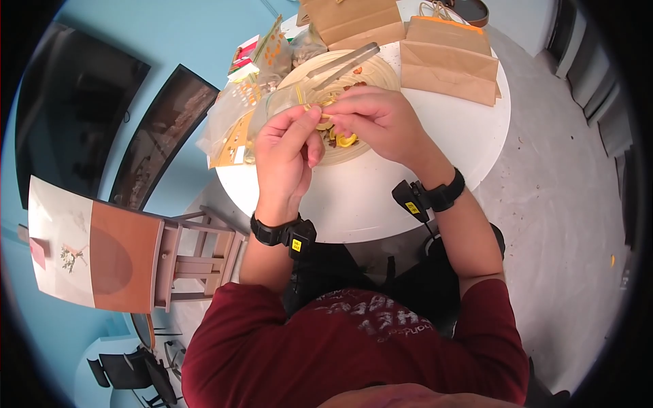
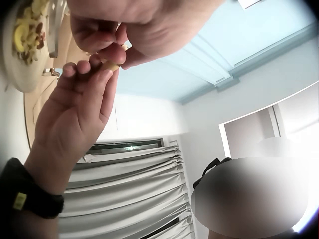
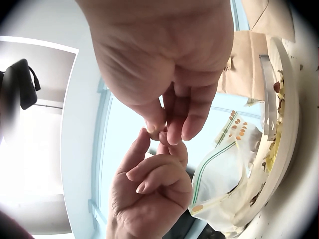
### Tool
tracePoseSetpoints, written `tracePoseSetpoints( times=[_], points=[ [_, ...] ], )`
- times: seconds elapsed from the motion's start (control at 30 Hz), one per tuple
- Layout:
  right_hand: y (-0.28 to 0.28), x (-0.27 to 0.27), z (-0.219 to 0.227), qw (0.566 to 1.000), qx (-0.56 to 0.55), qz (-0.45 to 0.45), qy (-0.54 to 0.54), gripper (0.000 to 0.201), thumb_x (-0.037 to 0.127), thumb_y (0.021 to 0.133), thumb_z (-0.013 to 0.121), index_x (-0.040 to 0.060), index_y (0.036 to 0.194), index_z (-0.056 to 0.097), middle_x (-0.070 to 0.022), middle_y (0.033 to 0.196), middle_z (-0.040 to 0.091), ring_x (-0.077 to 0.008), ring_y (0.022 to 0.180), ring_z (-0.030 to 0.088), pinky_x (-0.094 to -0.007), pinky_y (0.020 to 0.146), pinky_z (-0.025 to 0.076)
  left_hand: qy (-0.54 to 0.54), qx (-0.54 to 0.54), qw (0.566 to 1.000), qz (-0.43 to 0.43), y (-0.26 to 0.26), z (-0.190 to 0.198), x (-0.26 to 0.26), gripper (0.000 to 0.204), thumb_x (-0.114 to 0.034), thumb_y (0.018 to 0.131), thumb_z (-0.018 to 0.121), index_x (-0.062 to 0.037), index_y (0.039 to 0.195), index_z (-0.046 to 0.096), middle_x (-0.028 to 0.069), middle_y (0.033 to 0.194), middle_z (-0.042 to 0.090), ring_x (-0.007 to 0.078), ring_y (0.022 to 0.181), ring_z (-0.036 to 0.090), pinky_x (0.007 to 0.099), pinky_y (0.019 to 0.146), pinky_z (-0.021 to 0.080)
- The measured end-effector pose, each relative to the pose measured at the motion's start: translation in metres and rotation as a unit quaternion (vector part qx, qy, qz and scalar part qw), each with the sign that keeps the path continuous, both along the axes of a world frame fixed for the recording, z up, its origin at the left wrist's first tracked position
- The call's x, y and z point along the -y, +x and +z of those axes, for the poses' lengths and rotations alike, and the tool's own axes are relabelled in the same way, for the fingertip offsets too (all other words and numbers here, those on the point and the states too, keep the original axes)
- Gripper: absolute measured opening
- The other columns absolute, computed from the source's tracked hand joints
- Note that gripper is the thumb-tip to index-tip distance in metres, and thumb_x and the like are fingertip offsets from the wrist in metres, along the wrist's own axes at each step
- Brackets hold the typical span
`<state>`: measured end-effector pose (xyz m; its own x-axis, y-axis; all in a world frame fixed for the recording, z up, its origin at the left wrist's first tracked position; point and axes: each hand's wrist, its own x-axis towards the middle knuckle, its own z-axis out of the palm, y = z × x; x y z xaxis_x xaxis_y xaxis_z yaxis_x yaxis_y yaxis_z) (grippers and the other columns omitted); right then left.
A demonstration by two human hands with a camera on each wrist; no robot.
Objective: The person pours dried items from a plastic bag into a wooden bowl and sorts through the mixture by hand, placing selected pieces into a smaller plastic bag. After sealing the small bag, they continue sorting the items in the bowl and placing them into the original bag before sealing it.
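Above a round woven plate (image 1: 388,75), both hands meet fingertip to fingertip. The left hand (image 1: 282,153) and the right hand (image 1: 384,126) pinch a small pale-yellow piece (image 2: 109,65) between thumbs and fingers. In the right wrist view the piece (image 3: 155,133) is mostly hidden by the fingertips of the right hand (image 3: 164,64) above and the left hand (image 3: 152,194) below. Yellow ring-like slices (image 1: 345,140) and small brown and reddish bits lie on the plate under the hands. Metal tongs (image 1: 343,61) rest across its far side.
Clear zip bags (image 1: 231,112) with orange marks stand left of the plate, one partly over its edge. Brown paper bags (image 1: 449,58) stand at the back and right on the round white table (image 1: 469,136). A wooden easel-like stand (image 1: 201,262) is on the floor at left.
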<state>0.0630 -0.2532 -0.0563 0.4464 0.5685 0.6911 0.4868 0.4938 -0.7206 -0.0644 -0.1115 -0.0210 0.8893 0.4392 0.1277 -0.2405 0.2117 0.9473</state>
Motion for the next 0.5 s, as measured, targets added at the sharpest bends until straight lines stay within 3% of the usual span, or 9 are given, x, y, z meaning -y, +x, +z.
tracePoseSetpoints(
  times=[0.1, 0.2, 0.23, 0.27, 0.3, 0.33, 0.37, 0.47, 0.5],
  points=[
    [-0.002, 0.002, -0.001, 1.000, 0.001, -0.014, -0.011, 0.020, 0.000, 0.096, 0.066, 0.0001, 0.114, 0.076, -0.0065, 0.088, 0.075, -0.0108, 0.073, 0.069, -0.0233, 0.068, 0.053, 0.009, 0.047, 0.999, 0.013, -0.002, 0.000, -0.005, 0.015, -0.010, 0.098, 0.072, 0.0032, 0.105, 0.072, 0.0023, 0.076, 0.066, 0.0091, 0.052, 0.053, 0.0233, 0.048, 0.039],
    [-0.003, 0.005, 0.000, 0.998, -0.066, -0.018, -0.009, 0.024, 0.002, 0.098, 0.065, 0.0013, 0.120, 0.075, -0.0067, 0.091, 0.076, -0.0099, 0.072, 0.069, -0.0218, 0.064, 0.052, 0.141, 0.045, 0.979, 0.137, 0.000, 0.014, -0.005, 0.017, -0.012, 0.098, 0.073, 0.0041, 0.102, 0.071, 0.0009, 0.073, 0.065, 0.0078, 0.050, 0.052, 0.0210, 0.048, 0.039],
    [-0.003, 0.007, 0.002, 0.995, -0.097, -0.017, -0.007, 0.025, 0.003, 0.098, 0.065, 0.0016, 0.121, 0.074, -0.0068, 0.093, 0.077, -0.0095, 0.072, 0.069, -0.0213, 0.063, 0.052, 0.245, 0.001, 0.957, 0.155, -0.003, 0.015, -0.016, 0.018, -0.012, 0.091, 0.078, 0.0020, 0.101, 0.072, 0.0087, 0.088, 0.070, 0.0163, 0.068, 0.064, 0.0291, 0.061, 0.049],
    [-0.001, 0.009, 0.003, 0.994, -0.104, -0.025, -0.004, 0.026, 0.003, 0.098, 0.065, 0.0019, 0.122, 0.074, -0.0069, 0.094, 0.077, -0.0094, 0.072, 0.069, -0.0209, 0.062, 0.051, 0.471, -0.006, 0.854, 0.222, -0.003, 0.018, -0.024, 0.019, -0.011, 0.087, 0.079, 0.0012, 0.101, 0.073, 0.0123, 0.095, 0.070, 0.0207, 0.078, 0.064, 0.0341, 0.069, 0.050],
    [0.002, 0.011, 0.004, 0.993, -0.111, -0.031, -0.001, 0.027, 0.003, 0.098, 0.065, 0.0022, 0.123, 0.074, -0.0070, 0.095, 0.076, -0.0092, 0.072, 0.069, -0.0206, 0.062, 0.051, 0.666, -0.015, 0.694, 0.274, -0.002, 0.021, -0.031, 0.022, -0.011, 0.084, 0.080, 0.0005, 0.101, 0.073, 0.0158, 0.103, 0.069, 0.0252, 0.088, 0.065, 0.0391, 0.076, 0.051],
    [0.004, 0.013, 0.005, 0.992, -0.118, -0.036, 0.001, 0.027, 0.003, 0.098, 0.064, 0.0024, 0.124, 0.073, -0.0071, 0.095, 0.076, -0.0090, 0.072, 0.069, -0.0203, 0.061, 0.051, 0.816, -0.023, 0.488, 0.308, -0.002, 0.023, -0.038, 0.025, -0.011, 0.080, 0.080, -0.0003, 0.102, 0.074, 0.0194, 0.111, 0.069, 0.0296, 0.098, 0.066, 0.0442, 0.083, 0.051],
    [0.005, 0.014, 0.005, 0.992, -0.122, -0.036, 0.000, 0.028, 0.002, 0.098, 0.064, 0.0023, 0.124, 0.073, -0.0076, 0.096, 0.076, -0.0089, 0.072, 0.069, -0.0203, 0.061, 0.051, 0.808, -0.086, 0.496, 0.306, -0.004, 0.019, -0.045, 0.034, -0.013, 0.073, 0.079, -0.0029, 0.105, 0.076, 0.0272, 0.129, 0.062, 0.0406, 0.120, 0.056, 0.0546, 0.099, 0.043],
    [0.011, 0.018, 0.005, 0.991, -0.127, -0.044, 0.002, 0.028, 0.002, 0.098, 0.063, 0.0018, 0.124, 0.073, -0.0089, 0.097, 0.076, -0.0088, 0.072, 0.068, -0.0203, 0.060, 0.050, 0.776, -0.180, 0.554, 0.241, -0.010, 0.017, -0.071, 0.035, -0.014, 0.076, 0.078, -0.0025, 0.109, 0.076, 0.0274, 0.130, 0.061, 0.0422, 0.119, 0.058, 0.0517, 0.099, 0.047],
    [0.012, 0.019, 0.005, 0.991, -0.126, -0.049, 0.002, 0.028, 0.002, 0.098, 0.062, 0.0014, 0.123, 0.073, -0.0092, 0.096, 0.076, -0.0088, 0.072, 0.068, -0.0202, 0.059, 0.050, 0.795, -0.186, 0.522, 0.245, -0.015, 0.023, -0.067, 0.034, -0.010, 0.078, 0.071, -0.0021, 0.111, 0.077, 0.0311, 0.120, 0.067, 0.0455, 0.111, 0.065, 0.0505, 0.095, 0.052]
  ],
)
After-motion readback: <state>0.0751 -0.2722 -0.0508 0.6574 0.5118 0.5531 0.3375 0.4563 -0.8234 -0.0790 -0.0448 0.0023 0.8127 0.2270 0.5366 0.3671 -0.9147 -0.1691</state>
